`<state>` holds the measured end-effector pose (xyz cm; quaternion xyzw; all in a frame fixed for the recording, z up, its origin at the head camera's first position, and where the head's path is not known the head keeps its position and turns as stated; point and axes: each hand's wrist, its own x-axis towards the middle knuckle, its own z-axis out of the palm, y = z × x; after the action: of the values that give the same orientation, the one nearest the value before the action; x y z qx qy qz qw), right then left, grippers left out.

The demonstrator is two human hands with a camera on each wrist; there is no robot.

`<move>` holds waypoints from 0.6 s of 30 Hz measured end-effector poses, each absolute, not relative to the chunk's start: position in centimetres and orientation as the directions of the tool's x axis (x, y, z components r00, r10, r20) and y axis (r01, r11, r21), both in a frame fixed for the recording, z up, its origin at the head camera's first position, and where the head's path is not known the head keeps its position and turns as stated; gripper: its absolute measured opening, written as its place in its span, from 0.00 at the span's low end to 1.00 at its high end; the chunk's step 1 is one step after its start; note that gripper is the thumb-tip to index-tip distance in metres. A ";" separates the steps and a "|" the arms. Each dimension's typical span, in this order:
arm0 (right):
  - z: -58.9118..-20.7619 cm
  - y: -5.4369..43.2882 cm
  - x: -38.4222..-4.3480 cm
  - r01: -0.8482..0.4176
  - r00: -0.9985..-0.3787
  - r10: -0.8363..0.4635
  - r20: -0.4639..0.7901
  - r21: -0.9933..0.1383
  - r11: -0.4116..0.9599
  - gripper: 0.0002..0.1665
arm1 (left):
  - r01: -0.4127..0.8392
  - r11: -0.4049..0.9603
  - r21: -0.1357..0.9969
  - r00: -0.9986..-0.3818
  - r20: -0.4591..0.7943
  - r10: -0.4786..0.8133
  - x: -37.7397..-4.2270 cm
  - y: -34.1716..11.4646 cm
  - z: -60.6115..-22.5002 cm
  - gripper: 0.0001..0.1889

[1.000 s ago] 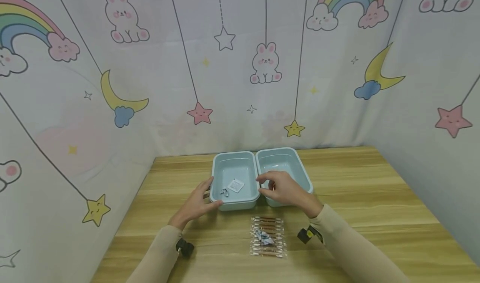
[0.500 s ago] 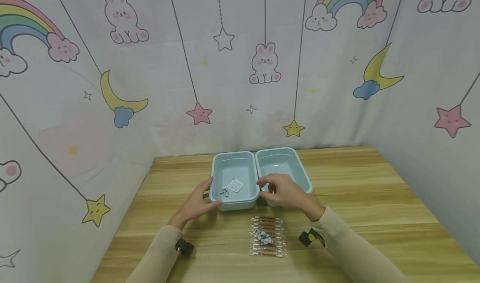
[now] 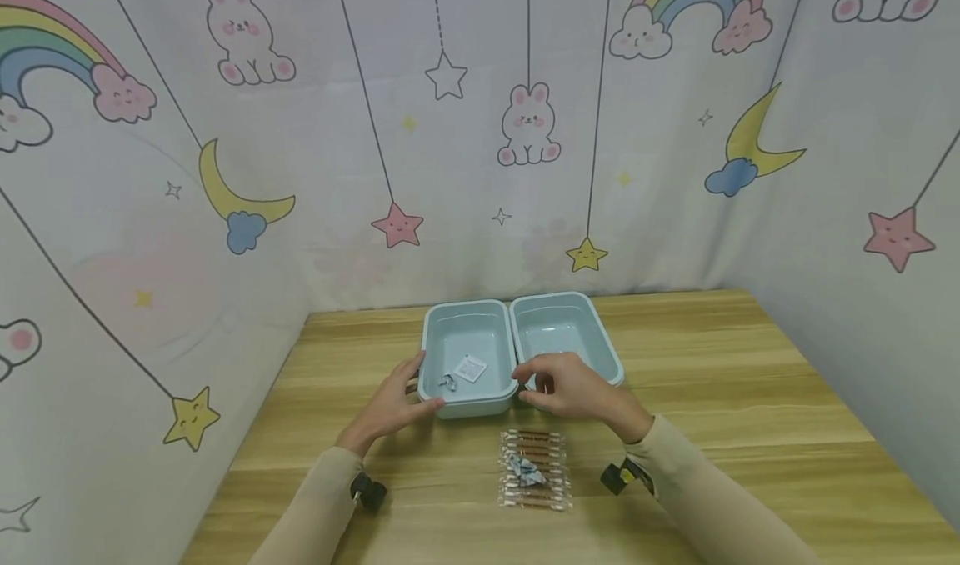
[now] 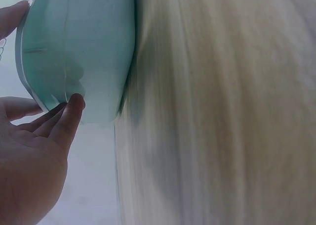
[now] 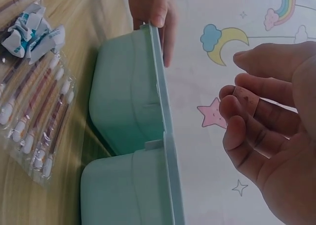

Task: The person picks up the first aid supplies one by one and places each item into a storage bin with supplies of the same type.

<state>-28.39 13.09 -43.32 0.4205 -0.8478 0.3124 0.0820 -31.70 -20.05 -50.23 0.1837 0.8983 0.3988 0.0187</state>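
My left hand spans the near-left corner of the left light-blue bin. Its thumb touches the front rim and its fingers lie along the side, as the left wrist view also shows. A flat white square packet and a small crumpled wrapper lie inside that bin. Over the near rim of the right light-blue bin hovers my right hand, fingers loosely bent. In the right wrist view, no object shows between those fingers.
Closer to me lies a row of clear-wrapped brown cotton swabs, with crumpled blue-and-white wrappers on top. The bins stand side by side on a wooden table. A printed curtain hangs behind.
My right hand has lowered slightly toward me beside the bins' shared edge. The left hand keeps its place, and the bins, packet and swabs stay where they were.
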 end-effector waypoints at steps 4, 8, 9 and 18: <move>-43.7 13.2 -28.4 -0.783 -0.604 -0.691 0.398 -0.459 0.420 0.13 | 0.322 0.607 0.727 -0.930 0.122 0.347 -31.8 -20.0 -50.2 0.53; -44.4 13.2 -28.5 -0.787 -0.590 -0.714 0.379 -0.469 0.401 0.13 | 0.319 0.615 0.721 -0.931 0.118 0.345 -31.8 -20.0 -50.3 0.54; -44.5 13.2 -28.5 -0.786 -0.588 -0.718 0.372 -0.473 0.398 0.12 | 0.316 0.616 0.721 -0.932 0.115 0.344 -31.8 -20.0 -50.2 0.54; -45.7 13.0 -28.2 -0.777 -0.583 -0.747 0.319 -0.489 0.397 0.12 | 0.318 0.624 0.714 -0.933 0.118 0.341 -31.9 -20.0 -50.3 0.53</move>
<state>-28.23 13.04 -45.75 0.4562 -0.8353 0.3059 0.0240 -31.92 -19.98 -50.29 0.1830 0.9009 0.3933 0.0145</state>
